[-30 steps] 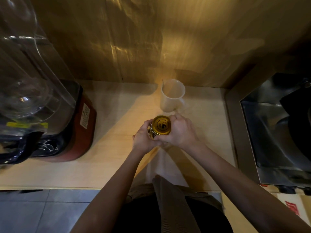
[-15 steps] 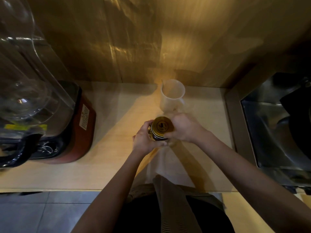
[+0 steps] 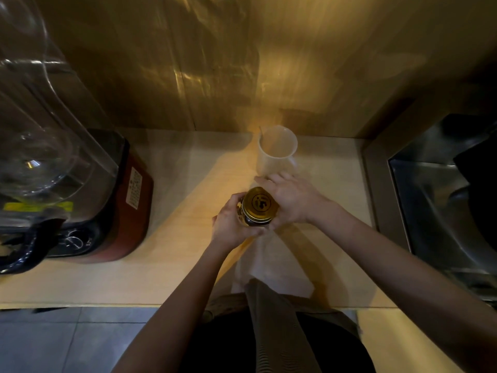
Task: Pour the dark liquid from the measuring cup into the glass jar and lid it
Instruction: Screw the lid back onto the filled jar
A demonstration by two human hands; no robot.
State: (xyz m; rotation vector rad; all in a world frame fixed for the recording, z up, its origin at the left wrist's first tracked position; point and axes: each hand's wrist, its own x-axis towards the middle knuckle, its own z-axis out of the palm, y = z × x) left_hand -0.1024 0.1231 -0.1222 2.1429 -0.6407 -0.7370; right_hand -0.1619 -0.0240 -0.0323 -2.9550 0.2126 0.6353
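The left hand (image 3: 231, 227) grips the glass jar (image 3: 254, 216) mid-counter; the right hand (image 3: 291, 200), fingers spread, presses against its gold lid (image 3: 259, 203); the white measuring cup (image 3: 277, 152) stands near the counter's (image 3: 174, 254) back edge.

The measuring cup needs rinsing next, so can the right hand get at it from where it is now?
Probably yes. The right hand is by the jar's gold lid, its fingers reaching toward the measuring cup just behind, and nothing stands between them.

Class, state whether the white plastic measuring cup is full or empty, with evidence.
Empty: the white plastic measuring cup stands upright on the wooden counter, its inside pale with no dark liquid showing.
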